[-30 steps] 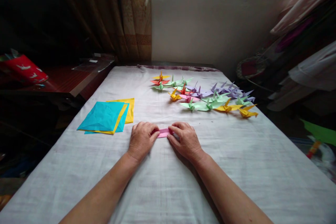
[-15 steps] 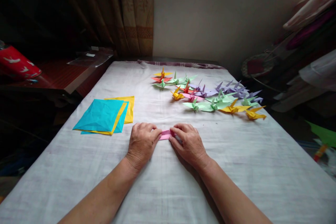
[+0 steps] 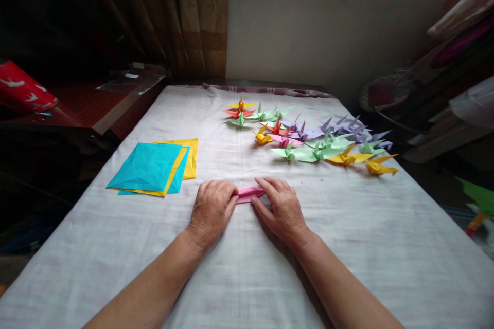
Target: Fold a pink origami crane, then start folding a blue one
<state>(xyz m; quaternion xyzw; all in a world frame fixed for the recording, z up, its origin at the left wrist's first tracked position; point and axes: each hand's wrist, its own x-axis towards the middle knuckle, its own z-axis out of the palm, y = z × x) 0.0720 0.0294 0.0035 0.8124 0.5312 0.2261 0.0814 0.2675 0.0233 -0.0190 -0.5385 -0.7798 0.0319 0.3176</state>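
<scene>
A small folded strip of pink origami paper point(image 3: 247, 195) lies on the white cloth between my two hands. My left hand point(image 3: 213, 208) pinches its left end between thumb and fingers. At the other end, my right hand point(image 3: 281, 208) has its index finger at the far edge and its thumb at the near edge, with the paper's right end between them. The strip looks slightly raised along its fold. My fingers hide both of its ends.
Square sheets of blue point(image 3: 146, 167) and yellow paper point(image 3: 190, 164) lie stacked at the left. Several folded paper cranes point(image 3: 318, 154), in green, purple, orange, red and pink, stand at the back right of the cloth-covered table point(image 3: 386, 247). A red patterned object point(image 3: 25, 90) sits on a side table.
My right index finger has lifted and spread from the thumb, exposing more of the paper's right end. The left hand keeps its pinch. The view has tilted slightly downward.
</scene>
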